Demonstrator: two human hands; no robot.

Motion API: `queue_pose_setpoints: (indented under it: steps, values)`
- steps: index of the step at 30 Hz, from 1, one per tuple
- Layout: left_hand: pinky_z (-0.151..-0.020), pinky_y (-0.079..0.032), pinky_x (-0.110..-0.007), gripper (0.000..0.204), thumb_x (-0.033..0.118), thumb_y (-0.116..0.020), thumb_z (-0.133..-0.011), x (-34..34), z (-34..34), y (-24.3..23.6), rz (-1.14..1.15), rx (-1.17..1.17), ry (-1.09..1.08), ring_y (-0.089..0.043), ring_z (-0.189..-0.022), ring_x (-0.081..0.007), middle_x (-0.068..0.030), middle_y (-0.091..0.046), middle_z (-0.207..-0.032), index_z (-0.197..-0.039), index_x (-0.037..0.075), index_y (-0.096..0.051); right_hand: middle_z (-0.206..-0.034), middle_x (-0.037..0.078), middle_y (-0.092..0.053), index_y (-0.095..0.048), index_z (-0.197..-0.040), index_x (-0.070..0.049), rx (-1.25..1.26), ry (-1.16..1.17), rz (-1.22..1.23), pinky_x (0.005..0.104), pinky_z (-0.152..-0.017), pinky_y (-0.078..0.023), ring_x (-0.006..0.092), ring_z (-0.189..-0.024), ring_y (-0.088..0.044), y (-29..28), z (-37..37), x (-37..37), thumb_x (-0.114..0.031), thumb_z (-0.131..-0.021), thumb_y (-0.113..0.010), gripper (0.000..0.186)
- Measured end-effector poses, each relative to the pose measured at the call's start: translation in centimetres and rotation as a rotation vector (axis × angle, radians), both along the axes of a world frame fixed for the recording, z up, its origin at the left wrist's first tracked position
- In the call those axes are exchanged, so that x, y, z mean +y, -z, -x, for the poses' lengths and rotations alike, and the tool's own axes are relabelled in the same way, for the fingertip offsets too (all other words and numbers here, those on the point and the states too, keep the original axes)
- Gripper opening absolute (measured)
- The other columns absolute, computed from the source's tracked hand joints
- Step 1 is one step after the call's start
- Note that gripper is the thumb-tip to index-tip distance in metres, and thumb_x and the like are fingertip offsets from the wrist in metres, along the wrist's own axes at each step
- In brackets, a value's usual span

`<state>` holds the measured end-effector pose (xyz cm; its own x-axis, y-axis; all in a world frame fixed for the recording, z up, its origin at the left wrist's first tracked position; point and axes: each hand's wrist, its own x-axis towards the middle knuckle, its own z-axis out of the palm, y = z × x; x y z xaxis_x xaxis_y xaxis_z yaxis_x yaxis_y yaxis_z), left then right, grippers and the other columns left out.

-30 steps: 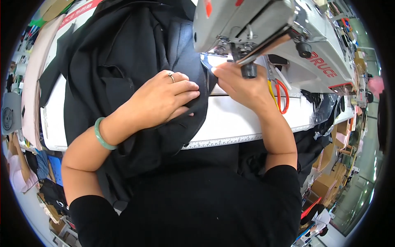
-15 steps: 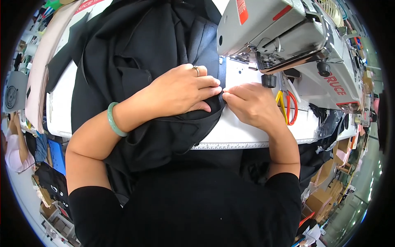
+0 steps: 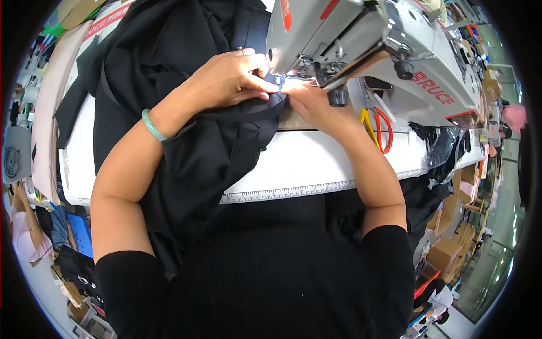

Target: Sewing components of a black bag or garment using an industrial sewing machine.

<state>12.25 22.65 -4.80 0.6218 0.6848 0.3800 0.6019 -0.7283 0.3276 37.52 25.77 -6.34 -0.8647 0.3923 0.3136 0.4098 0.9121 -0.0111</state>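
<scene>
Black fabric, part of a large bunched garment, spreads over the left side of the white sewing table and hangs over its front edge. My left hand lies on it, fingers curled and thumb at the fabric's right edge beside the sewing machine's needle area. Facing it, my right hand pinches the same edge, its fingertips close to my left thumb and partly under the machine head. The needle itself is hidden. A lamp lights the spot where the fingertips meet.
Scissors with red and yellow handles lie right of my right hand, by the machine's base. A ruler strip runs along the table's front edge. Clear plastic and black scraps sit at the right end. Another person is at the far left.
Both hands have moved away from me with the fabric edge, up to the machine's needle area. The fabric's lower right part has shifted left, baring more tabletop. The whole view has also shifted slightly.
</scene>
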Motion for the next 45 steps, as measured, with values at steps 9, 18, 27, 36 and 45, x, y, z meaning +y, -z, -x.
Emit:
queue_pose_setpoints:
  steps: [9, 18, 27, 36, 45]
  values:
    - [-0.093, -0.049, -0.04, 0.033, 0.027, -0.07, -0.086, -2.7, 0.1, -3.5, 0.214, 0.198, -0.032, -0.061, -0.109, -0.0317, -0.0133, -0.066, -0.118, -0.113, 0.007, -0.07, -0.101, 0.008, -0.062, -0.063, -0.114, -0.005, 0.184, -0.399, 0.168, 0.0453, -0.104, -0.043, 0.0269, -0.105, -0.059, -2.3, 3.3, -14.2, -0.019, -0.068, -0.077, 0.049]
    - [-0.091, -0.05, -0.041, 0.033, 0.023, -0.063, -0.09, -13.9, -1.3, -7.5, 0.338, -0.031, -0.156, -0.063, -0.103, -0.0364, -0.0186, -0.068, -0.109, -0.115, 0.002, -0.067, -0.088, 0.008, -0.065, -0.068, -0.095, -0.005, 0.54, -0.228, 0.246, 0.0395, -0.068, -0.051, 0.0273, -0.083, -0.064, 0.5, 10.4, -17.3, -0.013, -0.067, -0.075, 0.03]
    - [-0.085, -0.049, -0.058, 0.035, 0.021, -0.055, -0.09, -14.7, -1.3, -4.2, 0.34, 0.422, -0.563, -0.065, -0.106, -0.0281, -0.0092, -0.066, -0.119, -0.122, 0.015, -0.065, -0.108, 0.01, -0.071, -0.07, -0.094, -0.003, 0.684, -0.197, 0.619, 0.0343, -0.084, -0.055, 0.0295, -0.1, -0.067, -1.9, 1.8, -17.3, 0.008, -0.063, -0.061, 0.034]
    - [-0.083, -0.048, -0.041, 0.02, 0.025, -0.068, -0.082, -13.8, -4.4, -4.9, -0.028, 0.623, -0.61, -0.063, -0.099, -0.0209, -0.0041, -0.067, -0.095, -0.068, 0.011, -0.07, -0.105, 0.009, -0.069, -0.066, -0.102, -0.011, 0.478, -0.053, 0.15, 0.0471, -0.099, -0.046, 0.0313, -0.109, -0.061, 1.9, 3.0, -17.3, -0.002, -0.076, -0.066, 0.028]
    - [-0.059, -0.055, -0.035, 0.031, 0.038, -0.068, -0.084, -8.1, -3.2, -1.3, -0.191, 0.366, -0.43, -0.068, -0.071, -0.0277, -0.0075, -0.065, -0.08, -0.085, 0.008, -0.063, -0.099, 0.002, -0.064, -0.059, -0.108, 0.0, 1.042, 0.056, 1.31, 0.0221, -0.08, -0.048, 0.0068, -0.09, -0.058, -3.3, 3.1, -13.2, 0.003, -0.098, -0.04, 0.021]
